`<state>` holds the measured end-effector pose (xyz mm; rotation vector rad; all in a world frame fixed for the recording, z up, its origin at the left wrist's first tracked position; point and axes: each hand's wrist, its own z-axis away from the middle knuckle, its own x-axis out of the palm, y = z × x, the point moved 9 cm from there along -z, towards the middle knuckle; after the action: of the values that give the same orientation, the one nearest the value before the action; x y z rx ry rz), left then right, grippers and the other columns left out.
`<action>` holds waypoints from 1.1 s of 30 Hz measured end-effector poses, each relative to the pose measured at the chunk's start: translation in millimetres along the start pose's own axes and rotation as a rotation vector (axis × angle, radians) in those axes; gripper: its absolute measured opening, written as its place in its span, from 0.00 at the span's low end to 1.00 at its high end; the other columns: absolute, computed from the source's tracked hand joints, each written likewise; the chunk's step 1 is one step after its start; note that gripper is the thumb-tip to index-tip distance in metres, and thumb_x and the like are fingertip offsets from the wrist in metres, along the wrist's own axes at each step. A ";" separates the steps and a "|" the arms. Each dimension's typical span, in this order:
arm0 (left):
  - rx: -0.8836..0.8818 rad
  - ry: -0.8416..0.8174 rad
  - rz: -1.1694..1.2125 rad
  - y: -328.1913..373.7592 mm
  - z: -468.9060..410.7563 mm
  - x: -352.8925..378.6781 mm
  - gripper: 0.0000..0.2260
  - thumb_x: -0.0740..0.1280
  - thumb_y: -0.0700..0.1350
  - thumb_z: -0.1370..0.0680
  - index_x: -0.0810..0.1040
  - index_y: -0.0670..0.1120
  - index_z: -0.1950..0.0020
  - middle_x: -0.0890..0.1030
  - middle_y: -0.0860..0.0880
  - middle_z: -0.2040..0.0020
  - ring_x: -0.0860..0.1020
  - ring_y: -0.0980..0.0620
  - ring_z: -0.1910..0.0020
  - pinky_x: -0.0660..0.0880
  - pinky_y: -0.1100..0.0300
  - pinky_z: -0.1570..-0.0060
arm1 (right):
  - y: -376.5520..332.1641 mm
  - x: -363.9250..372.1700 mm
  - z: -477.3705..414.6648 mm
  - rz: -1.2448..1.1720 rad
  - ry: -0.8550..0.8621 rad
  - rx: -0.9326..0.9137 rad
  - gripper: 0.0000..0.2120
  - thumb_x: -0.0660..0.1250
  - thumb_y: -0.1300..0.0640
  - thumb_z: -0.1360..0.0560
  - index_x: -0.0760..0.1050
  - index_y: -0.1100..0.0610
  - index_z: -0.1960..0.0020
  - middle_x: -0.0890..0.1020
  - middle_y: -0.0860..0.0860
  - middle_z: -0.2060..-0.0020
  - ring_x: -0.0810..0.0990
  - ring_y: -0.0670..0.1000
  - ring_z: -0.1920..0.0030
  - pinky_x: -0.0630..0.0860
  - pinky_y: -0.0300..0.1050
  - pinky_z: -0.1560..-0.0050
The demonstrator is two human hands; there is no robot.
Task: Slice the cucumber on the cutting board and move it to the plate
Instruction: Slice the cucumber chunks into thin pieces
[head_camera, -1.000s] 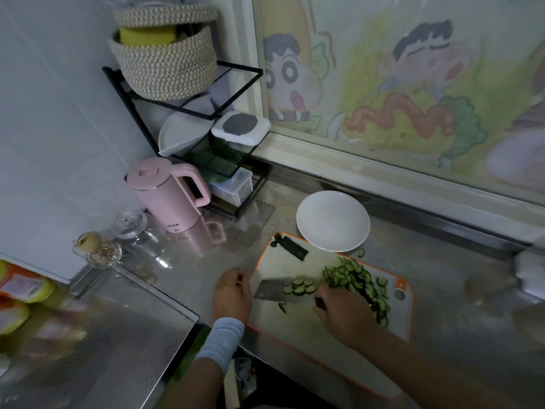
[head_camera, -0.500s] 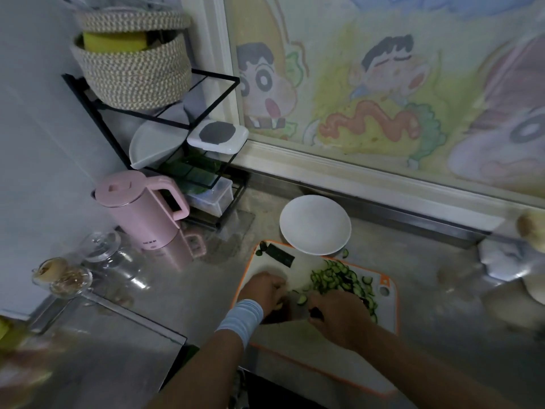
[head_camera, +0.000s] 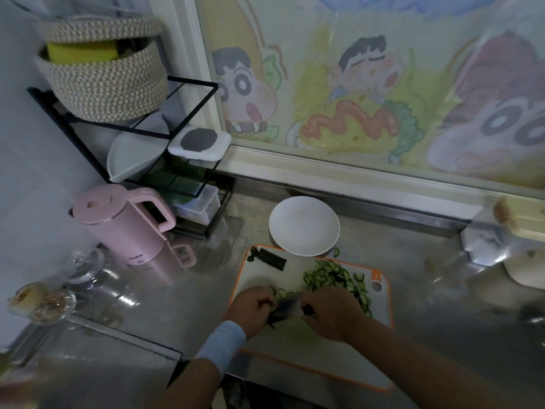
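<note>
Since a moment ago the left hand [head_camera: 250,311] has closed in against the knife [head_camera: 287,307], and both hands now meet over the cutting board [head_camera: 309,349]. The right hand [head_camera: 330,315] has its fingers wrapped on the knife handle; the left fingers are curled at the blade, whether pinching anything I cannot tell. Thin green cucumber slices [head_camera: 333,276] lie heaped on the white, orange-rimmed board. One round white plate [head_camera: 303,225] touches its far edge, bare. A pink kettle [head_camera: 124,219] and wire rack [head_camera: 141,134] stand left on the steel surface [head_camera: 442,305].
</note>
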<state>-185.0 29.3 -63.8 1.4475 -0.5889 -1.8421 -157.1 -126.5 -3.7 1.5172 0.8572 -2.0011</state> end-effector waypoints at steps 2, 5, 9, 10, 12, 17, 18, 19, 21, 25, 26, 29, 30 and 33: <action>0.047 -0.074 -0.047 3.0 6.3 10.3 0.17 0.60 0.39 0.32 0.84 0.52 0.52 0.79 0.52 0.49 0.76 0.52 0.50 0.72 0.63 0.43 | -0.7 -0.7 -2.7 0.001 0.015 -0.026 0.12 0.56 0.44 0.23 0.74 0.49 0.50 0.80 0.50 0.59 0.77 0.54 0.59 0.67 0.43 0.64; -0.006 -0.080 -0.147 -5.0 0.1 14.5 0.20 0.60 0.36 0.28 0.81 0.52 0.41 0.76 0.53 0.38 0.72 0.52 0.39 0.62 0.70 0.36 | 2.2 -6.6 -3.2 -0.038 0.051 -0.057 0.09 0.58 0.46 0.25 0.74 0.49 0.53 0.80 0.49 0.63 0.78 0.53 0.63 0.70 0.43 0.66; -0.185 0.127 0.022 -16.0 1.0 -5.1 0.18 0.60 0.37 0.25 0.82 0.57 0.46 0.78 0.56 0.44 0.77 0.53 0.45 0.73 0.59 0.41 | 14.4 -8.5 2.9 -0.064 0.077 -0.099 0.08 0.59 0.45 0.27 0.73 0.48 0.55 0.79 0.50 0.65 0.77 0.53 0.65 0.69 0.43 0.68; -0.191 0.197 0.056 -13.7 4.5 -11.7 0.17 0.61 0.37 0.25 0.82 0.55 0.49 0.79 0.56 0.46 0.77 0.53 0.48 0.75 0.58 0.44 | 17.8 -8.6 4.5 -0.074 0.090 -0.107 0.07 0.60 0.46 0.28 0.72 0.48 0.56 0.79 0.49 0.66 0.76 0.53 0.66 0.68 0.42 0.69; -0.199 0.307 0.090 -12.5 11.8 -20.5 0.15 0.60 0.34 0.26 0.82 0.49 0.50 0.79 0.53 0.50 0.77 0.52 0.51 0.73 0.61 0.46 | 26.1 -8.0 7.5 -0.115 0.094 -0.095 0.08 0.59 0.45 0.28 0.71 0.48 0.58 0.79 0.49 0.66 0.76 0.52 0.67 0.68 0.43 0.69; -0.499 0.730 0.202 -41.3 57.4 -48.8 0.15 0.57 0.32 0.27 0.78 0.47 0.53 0.79 0.47 0.51 0.76 0.45 0.53 0.69 0.60 0.51 | 48.7 13.0 12.5 -0.374 -0.011 0.141 0.10 0.58 0.47 0.23 0.71 0.51 0.56 0.78 0.49 0.64 0.74 0.50 0.64 0.66 0.44 0.67; -0.549 0.752 0.221 -46.1 64.1 -48.4 0.14 0.57 0.32 0.27 0.78 0.46 0.52 0.79 0.46 0.51 0.76 0.44 0.52 0.70 0.59 0.51 | 46.5 18.8 13.9 -0.474 -0.032 0.188 0.11 0.57 0.48 0.21 0.71 0.52 0.56 0.76 0.49 0.65 0.74 0.50 0.64 0.66 0.44 0.67; -0.579 0.744 0.226 -50.4 67.6 -45.6 0.14 0.57 0.31 0.27 0.78 0.46 0.52 0.79 0.45 0.50 0.76 0.44 0.52 0.70 0.58 0.50 | 41.7 27.2 14.5 -0.563 -0.061 0.227 0.11 0.56 0.49 0.20 0.71 0.54 0.56 0.76 0.50 0.65 0.75 0.50 0.64 0.67 0.44 0.66; -0.612 0.706 0.206 -55.9 71.9 -36.9 0.14 0.57 0.31 0.29 0.78 0.44 0.52 0.79 0.44 0.49 0.76 0.44 0.52 0.71 0.58 0.49 | 24.4 47.0 16.2 -0.659 -0.119 0.251 0.13 0.55 0.49 0.19 0.72 0.56 0.53 0.77 0.51 0.61 0.75 0.49 0.61 0.70 0.45 0.62; -0.660 0.671 0.167 -57.6 80.3 -21.8 0.16 0.56 0.31 0.28 0.77 0.45 0.49 0.79 0.45 0.48 0.75 0.47 0.52 0.68 0.62 0.51 | -22.3 77.5 19.6 -0.697 -0.190 0.166 0.09 0.56 0.50 0.19 0.72 0.53 0.51 0.78 0.50 0.56 0.77 0.52 0.53 0.67 0.41 0.57; -0.663 0.657 0.162 -56.0 80.9 -19.4 0.17 0.56 0.31 0.28 0.77 0.45 0.47 0.78 0.46 0.48 0.76 0.47 0.51 0.67 0.63 0.51 | -30.2 83.4 21.0 -0.728 -0.197 0.167 0.10 0.57 0.51 0.19 0.73 0.54 0.45 0.79 0.52 0.51 0.78 0.53 0.49 0.67 0.40 0.55; -0.633 0.567 0.136 -53.7 75.0 -10.3 0.17 0.57 0.32 0.27 0.76 0.46 0.43 0.77 0.47 0.44 0.76 0.47 0.47 0.66 0.65 0.49 | -32.3 92.1 26.5 -0.776 -0.145 0.252 0.13 0.58 0.54 0.19 0.72 0.57 0.37 0.79 0.55 0.43 0.76 0.50 0.45 0.65 0.37 0.51; -0.617 0.533 0.114 -53.4 71.6 -8.0 0.18 0.57 0.32 0.26 0.76 0.46 0.42 0.77 0.47 0.43 0.76 0.47 0.46 0.66 0.66 0.48 | -27.9 91.0 28.8 -0.777 -0.098 0.287 0.14 0.58 0.55 0.19 0.71 0.57 0.36 0.78 0.54 0.41 0.76 0.51 0.43 0.66 0.37 0.49; -0.572 0.448 0.033 -50.0 57.9 -2.1 0.19 0.57 0.33 0.26 0.76 0.46 0.38 0.75 0.46 0.41 0.75 0.47 0.43 0.66 0.65 0.45 | -10.4 85.9 38.8 -0.763 -0.022 0.379 0.16 0.56 0.55 0.18 0.69 0.57 0.32 0.77 0.54 0.39 0.74 0.54 0.38 0.68 0.40 0.43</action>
<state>-252.9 58.8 -83.0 1.3656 0.1307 -1.4237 -213.0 -148.0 -77.2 1.4816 1.2306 -2.8523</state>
